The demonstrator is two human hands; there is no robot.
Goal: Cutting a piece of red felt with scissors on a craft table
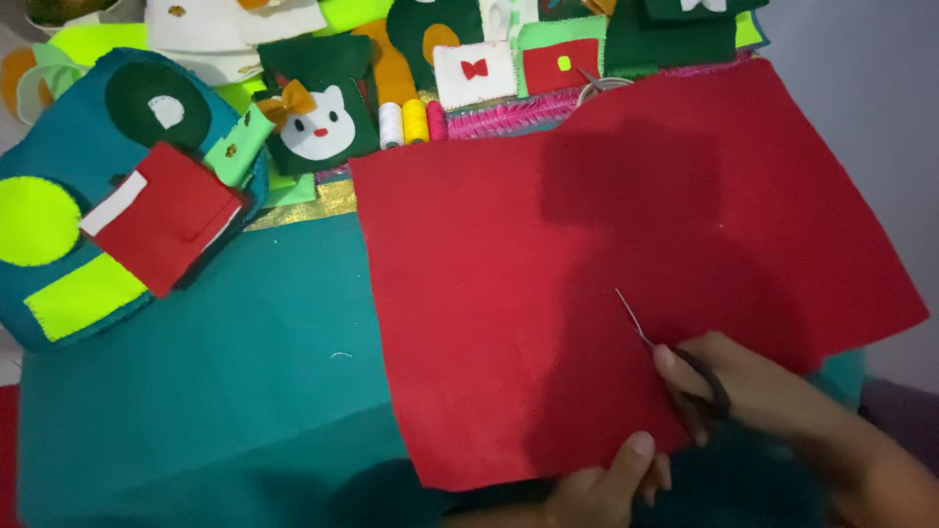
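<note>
- At the bottom edge of the frame the left hand [608, 479] pinches the near edge of the red felt sheet [626, 254], thumb on top, fingers tucked under it.
- Just right of it, the right hand [734, 391] has its fingers through the dark handles of a pair of scissors [675, 367], gripping them closed around the loops.
- The scissors' thin blades point up and to the left, away from the person, lying over the felt; the tip sits a little way in from the near edge. Whether the blades are parted I cannot tell.
- The felt sheet spreads from the hands toward the upper right of the frame, its long axis running left to right across the teal desk [196, 391]. The right hand is the nearer one to the blade line.
- Farther off, at upper centre, stand small thread spools [411, 122] in white, yellow and pink.
- Beside them lies a dark green patch with a white cat face [318, 122].
- In the upper left rests a teal felt bag [78, 196] with a red pocket and lime shapes.
</note>
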